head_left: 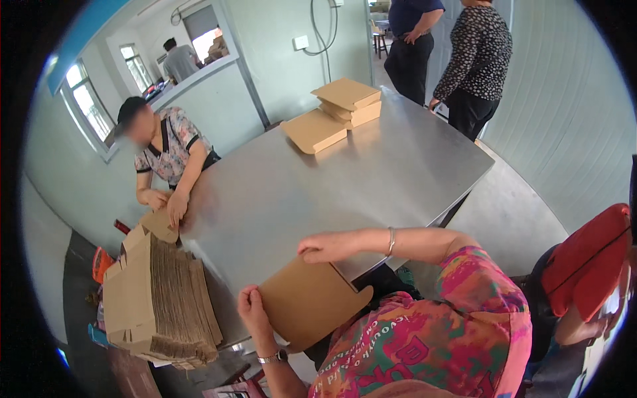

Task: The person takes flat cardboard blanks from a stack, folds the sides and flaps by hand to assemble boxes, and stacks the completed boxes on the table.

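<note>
Steel tabletop [318, 179]: flat blank stack [162, 302] at near left edge, folded boxes [338, 109] far. Cardboard blank [308, 302] (partly folded) at near edge, left hand [253, 310] gripping its left side, right hand [328, 247] clasping its top edge.

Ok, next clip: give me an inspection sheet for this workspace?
Surface: steel table, bare in the middle.
Job's things: flat carton held at the table edge.
Clutter: stack of flat cartons at left; folded boxes at the far end.
Grips: left hand and right hand both hold the carton.
Cables: wall cable beside a switch.
Surroundings: seated co-worker at left; two people standing at the far end.
</note>
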